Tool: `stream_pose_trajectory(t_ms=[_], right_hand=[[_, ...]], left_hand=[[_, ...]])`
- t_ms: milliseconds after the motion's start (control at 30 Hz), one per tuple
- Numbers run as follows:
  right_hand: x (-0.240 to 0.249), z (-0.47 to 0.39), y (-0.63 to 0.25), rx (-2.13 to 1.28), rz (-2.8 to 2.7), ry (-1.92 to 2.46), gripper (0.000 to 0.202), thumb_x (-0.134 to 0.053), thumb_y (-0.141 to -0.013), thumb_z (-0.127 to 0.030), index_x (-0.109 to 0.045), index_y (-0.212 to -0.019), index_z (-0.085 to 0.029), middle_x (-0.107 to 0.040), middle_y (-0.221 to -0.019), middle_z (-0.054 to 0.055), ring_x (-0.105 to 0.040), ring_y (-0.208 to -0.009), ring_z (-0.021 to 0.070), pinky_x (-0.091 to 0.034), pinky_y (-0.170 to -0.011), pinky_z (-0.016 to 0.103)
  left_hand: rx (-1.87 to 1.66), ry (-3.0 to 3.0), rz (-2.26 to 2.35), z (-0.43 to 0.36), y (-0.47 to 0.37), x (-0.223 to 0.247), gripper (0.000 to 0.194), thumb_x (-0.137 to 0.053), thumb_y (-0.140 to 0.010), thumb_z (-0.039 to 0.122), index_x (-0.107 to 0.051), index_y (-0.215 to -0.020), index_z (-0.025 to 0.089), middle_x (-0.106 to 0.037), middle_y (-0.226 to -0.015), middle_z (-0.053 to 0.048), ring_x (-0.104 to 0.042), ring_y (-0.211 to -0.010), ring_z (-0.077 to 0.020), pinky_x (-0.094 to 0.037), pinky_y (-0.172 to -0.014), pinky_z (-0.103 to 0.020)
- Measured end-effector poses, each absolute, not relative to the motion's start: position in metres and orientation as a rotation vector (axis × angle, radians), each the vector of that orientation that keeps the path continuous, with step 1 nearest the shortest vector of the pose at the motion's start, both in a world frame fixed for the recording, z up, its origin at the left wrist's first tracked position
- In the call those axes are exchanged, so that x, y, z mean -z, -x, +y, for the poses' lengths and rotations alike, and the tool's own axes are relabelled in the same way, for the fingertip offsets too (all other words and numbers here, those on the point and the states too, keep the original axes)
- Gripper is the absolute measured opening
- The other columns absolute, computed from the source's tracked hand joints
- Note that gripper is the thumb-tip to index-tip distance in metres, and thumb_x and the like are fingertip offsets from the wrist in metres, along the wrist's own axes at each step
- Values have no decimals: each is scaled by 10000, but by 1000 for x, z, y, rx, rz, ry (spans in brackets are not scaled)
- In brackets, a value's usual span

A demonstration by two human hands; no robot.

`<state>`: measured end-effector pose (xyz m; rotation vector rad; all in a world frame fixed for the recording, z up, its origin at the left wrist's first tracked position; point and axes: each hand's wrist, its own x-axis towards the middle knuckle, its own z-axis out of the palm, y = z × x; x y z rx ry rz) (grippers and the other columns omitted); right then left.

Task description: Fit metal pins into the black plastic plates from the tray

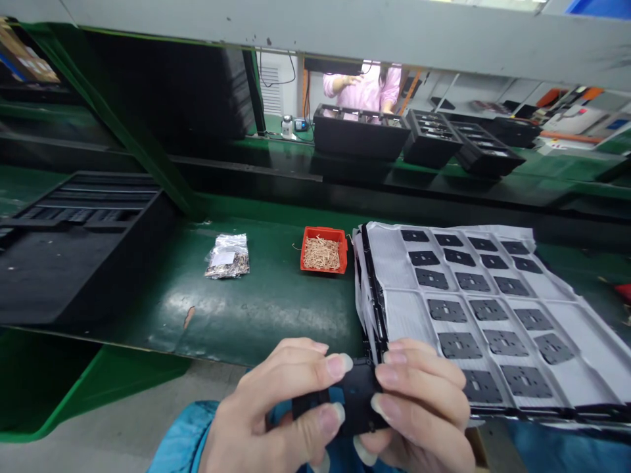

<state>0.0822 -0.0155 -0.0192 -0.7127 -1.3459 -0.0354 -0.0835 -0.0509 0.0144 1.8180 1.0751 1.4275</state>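
Both hands grip one flat black plastic plate (359, 393) with a small opening, held in front of the bench edge. My left hand (280, 407) pinches its left side between thumb and fingers. On the right side, my right hand (419, 401) has its fingertips closed over the edge. To the right lies a tray lined with white sheet (409, 328), carrying rows of similar black plates (460, 345). A red bin (323, 231) of thin tan strips (321, 253) stands beyond my hands. Left of it is a clear plastic bag (228, 256) of small parts.
A large black crate (98, 263) stands at the left of the green bench (276, 309), above a green bin (113, 387). Several black boxes (362, 135) line the far shelf, where a person in pink (362, 89) works. A grey beam (315, 26) crosses overhead.
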Motion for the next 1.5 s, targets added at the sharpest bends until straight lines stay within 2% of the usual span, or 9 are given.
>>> stream_pose_trajectory(t_ms=[200,300,500,633,800,900,1133,1333,1500], right_hand=[[24,-16,-86,39,-1389,650,362,-695,-1020,-310,-601,-686,-211,-677,-776,-17,-631,-818,160,-594,-704,371],[24,-17,-91,46,-1450,641,372,-677,-1033,-283,-607,-675,-211,-700,-770,-28,-617,-812,157,-589,-703,376],[20,-18,-98,29,-1570,627,461,-663,-1038,-228,-560,-592,-175,-689,-727,-29,-580,-797,132,-572,-701,343],[24,-19,-94,27,-1531,668,468,-662,-1029,-198,-533,-580,-167,-643,-702,-26,-580,-781,136,-585,-706,359],[30,-19,-94,77,-1473,674,445,-655,-1011,-145,-531,-584,-172,-637,-689,-20,-576,-762,137,-578,-672,345],[28,-12,-100,137,-1494,665,399,-654,-1024,-214,-567,-634,-202,-668,-712,-16,-604,-743,150,-586,-630,334],[25,-11,-104,82,-1505,631,359,-670,-1028,-314,-609,-688,-215,-702,-756,-13,-654,-788,169,-617,-664,360],[25,-17,-102,87,-1475,654,408,-659,-1013,-202,-579,-613,-185,-654,-657,-14,-580,-744,157,-569,-614,343],[24,-21,-105,-59,-1542,831,294,-593,-981,-69,-636,-719,-196,-677,-689,-7,-628,-747,171,-584,-708,392]], left_hand=[[-1384,-1742,971,-52,80,-5,333,-679,-1041,312,-730,-1370,317,-861,-912,-49,-804,-728,-238,-685,-957,-518],[-1446,-1850,824,-52,79,3,321,-628,-1063,213,-734,-1352,305,-856,-940,-69,-812,-826,-246,-699,-901,-477],[-1347,-1764,820,-52,79,4,163,-636,-1056,161,-774,-1129,205,-807,-1137,-120,-737,-661,-118,-647,-627,-229],[-1286,-1752,834,-47,79,-4,191,-620,-1080,277,-767,-1035,164,-810,-1065,-131,-803,-882,-190,-646,-756,-242],[-1302,-1770,830,-50,75,7,129,-648,-1044,121,-765,-1080,162,-787,-1147,-123,-801,-885,-172,-650,-784,-234],[-1402,-1785,802,-54,73,15,318,-617,-1034,39,-740,-1275,205,-754,-1282,-122,-738,-730,-105,-656,-727,-238],[-1377,-1743,900,-46,75,7,324,-657,-1048,258,-698,-1367,226,-837,-1035,-144,-785,-987,-315,-705,-820,-469],[-1402,-2215,917,-56,73,18,277,-652,-1006,121,-735,-1249,227,-813,-1132,-107,-777,-784,-191,-681,-769,-351],[-1387,-2446,1447,-49,68,4,236,-564,-1049,147,-776,-957,192,-754,-743,-2,-681,-588,-111,-604,-693,-246]])
